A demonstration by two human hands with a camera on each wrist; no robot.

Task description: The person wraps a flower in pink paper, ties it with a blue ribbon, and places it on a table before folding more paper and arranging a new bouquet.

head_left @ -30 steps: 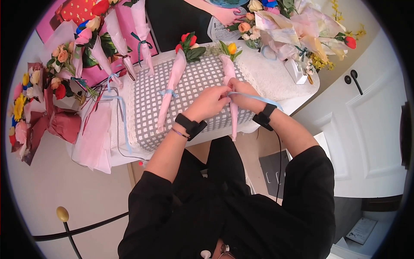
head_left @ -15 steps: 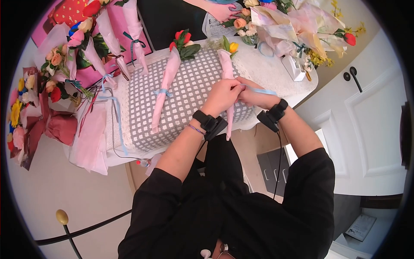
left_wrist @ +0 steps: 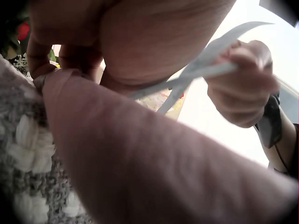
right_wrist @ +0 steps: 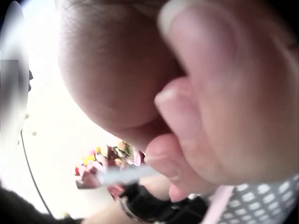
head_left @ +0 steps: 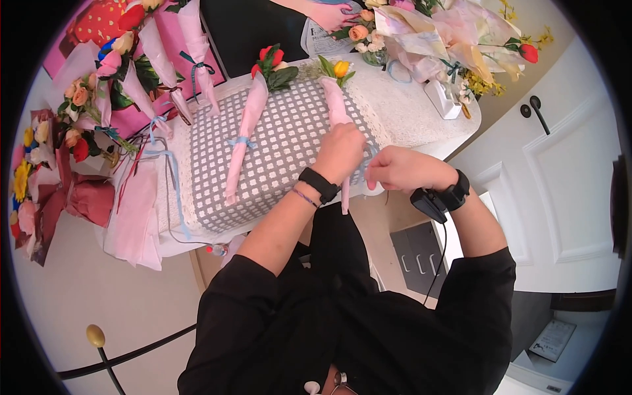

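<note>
A yellow tulip in a slim pink paper wrap (head_left: pixel 334 102) lies over the edge of the checked cushion. My left hand (head_left: pixel 341 151) grips this wrap around its middle; in the left wrist view its curled fingers sit behind the pink paper (left_wrist: pixel 117 140). To the right, my right hand (head_left: pixel 411 168) stands apart from the wrap and pinches a light blue ribbon (left_wrist: pixel 201 72) that stretches from the left hand and crosses itself. The right wrist view shows bent fingers (right_wrist: pixel 182 112) close together, with the ribbon (right_wrist: pixel 124 176) blurred beside them.
Another pink-wrapped bunch with red flowers (head_left: pixel 247 125) lies on the checked cushion (head_left: pixel 289 141). Wrapped bouquets and loose ribbons crowd the left side. At the back right stand a pale bouquet (head_left: pixel 441 39) and a small white box (head_left: pixel 442 100). Another person's hand (head_left: pixel 332 16) rests at the back.
The hands were together at the wrap; my right hand has drawn away to the right and down with the ribbon. The left hand stays on the wrap. The head view has shifted slightly.
</note>
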